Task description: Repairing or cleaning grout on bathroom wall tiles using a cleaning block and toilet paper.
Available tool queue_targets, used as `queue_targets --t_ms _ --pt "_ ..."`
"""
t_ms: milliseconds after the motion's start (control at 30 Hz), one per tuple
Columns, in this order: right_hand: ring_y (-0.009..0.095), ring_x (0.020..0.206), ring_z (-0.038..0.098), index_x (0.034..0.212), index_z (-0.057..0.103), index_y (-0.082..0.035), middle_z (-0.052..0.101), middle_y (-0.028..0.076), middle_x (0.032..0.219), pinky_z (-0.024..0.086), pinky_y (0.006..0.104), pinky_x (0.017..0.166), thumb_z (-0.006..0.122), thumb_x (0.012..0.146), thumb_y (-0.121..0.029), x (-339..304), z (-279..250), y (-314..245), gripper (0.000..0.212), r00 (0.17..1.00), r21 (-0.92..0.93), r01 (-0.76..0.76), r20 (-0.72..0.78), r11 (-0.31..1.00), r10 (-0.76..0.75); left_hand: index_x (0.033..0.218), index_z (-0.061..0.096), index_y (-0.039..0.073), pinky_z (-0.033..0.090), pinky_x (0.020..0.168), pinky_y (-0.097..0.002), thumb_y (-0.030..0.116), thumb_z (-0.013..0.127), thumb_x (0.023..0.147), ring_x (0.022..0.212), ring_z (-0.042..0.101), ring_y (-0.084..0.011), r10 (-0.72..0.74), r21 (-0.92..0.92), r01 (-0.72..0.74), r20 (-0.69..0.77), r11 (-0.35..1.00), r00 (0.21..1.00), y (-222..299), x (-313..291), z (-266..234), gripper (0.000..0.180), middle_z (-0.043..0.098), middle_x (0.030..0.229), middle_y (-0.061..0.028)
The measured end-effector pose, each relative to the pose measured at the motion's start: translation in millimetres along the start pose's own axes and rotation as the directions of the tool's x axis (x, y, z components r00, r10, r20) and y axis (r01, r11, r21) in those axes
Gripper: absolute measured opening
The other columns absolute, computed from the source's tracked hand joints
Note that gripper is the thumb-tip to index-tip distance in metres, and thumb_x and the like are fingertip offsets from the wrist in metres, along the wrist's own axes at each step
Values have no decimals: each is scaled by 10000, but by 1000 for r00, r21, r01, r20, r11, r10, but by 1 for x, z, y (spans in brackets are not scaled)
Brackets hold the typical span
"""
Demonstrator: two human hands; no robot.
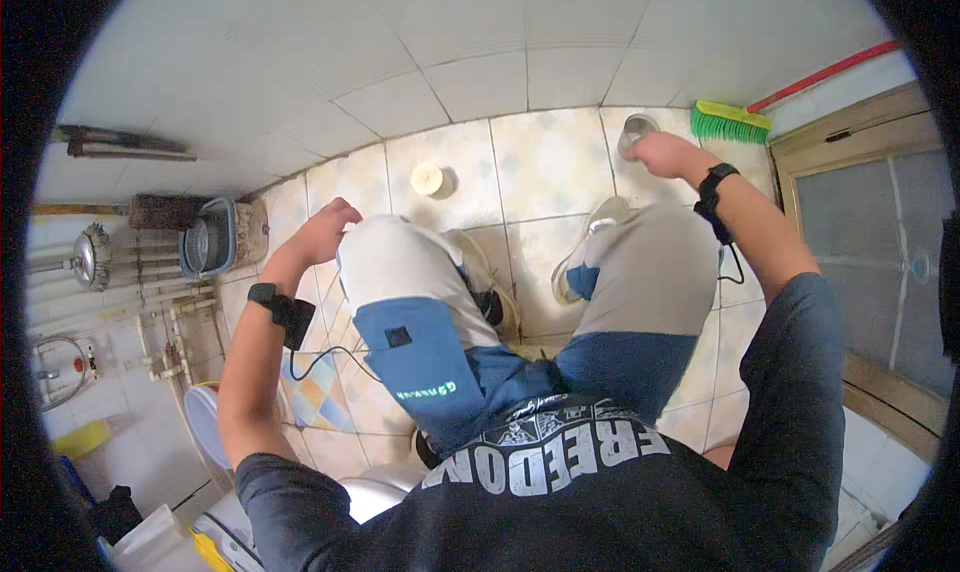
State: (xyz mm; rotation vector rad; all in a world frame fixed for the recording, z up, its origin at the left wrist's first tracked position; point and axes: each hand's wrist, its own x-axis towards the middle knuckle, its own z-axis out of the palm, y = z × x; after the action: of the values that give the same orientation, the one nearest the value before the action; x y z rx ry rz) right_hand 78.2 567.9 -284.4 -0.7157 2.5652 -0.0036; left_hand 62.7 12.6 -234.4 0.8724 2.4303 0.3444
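At the far right of the tiled floor, my right hand (660, 155) is closed on the rim of a small greyish, see-through-looking cup (637, 128), close to the wall. I cannot tell if the cup is glass or metal. My left hand (324, 232) hangs beside my left knee with loosely bent fingers and nothing visible in it. Between the two hands, a short pale-yellow cylinder (427, 180) stands on the floor, apart from both.
A green-and-yellow broom (730, 122) with a red handle leans beside a framed door (870, 232) on the right. On the left are a blue-grey bucket (208, 240), white pipes (170, 347) and a pale basin (203, 422). The tiled wall (470, 82) rises ahead.
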Motion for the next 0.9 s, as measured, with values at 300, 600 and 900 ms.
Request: queue_targets --t_ms 300,600,900 --pt "315 889 604 925 630 -106 634 127 925 497 413 742 532 712 -28 20 -36 24 247 993 -127 102 -42 987 -108 992 533 79 461 770 -399 69 484 844 887 558 -319 55 220 -43 -50 975 997 23 105 -95 156 536 990 -147" --pt "316 871 611 929 628 -123 638 118 918 504 419 726 525 766 -91 57 -75 14 196 995 -161 83 -43 983 -91 990 554 98 469 746 -406 208 534 860 841 572 -285 213 142 -213 14 967 977 116 264 -117 171 577 926 -124" --pt "324 842 623 824 650 -76 642 137 886 517 422 693 534 738 -44 113 -65 -1 148 993 -139 36 -107 990 -51 1121 506 70 457 792 -404 116 570 811 926 561 -334 326 -11 -364 -420 931 847 146 309 -65 320 571 1015 -174"
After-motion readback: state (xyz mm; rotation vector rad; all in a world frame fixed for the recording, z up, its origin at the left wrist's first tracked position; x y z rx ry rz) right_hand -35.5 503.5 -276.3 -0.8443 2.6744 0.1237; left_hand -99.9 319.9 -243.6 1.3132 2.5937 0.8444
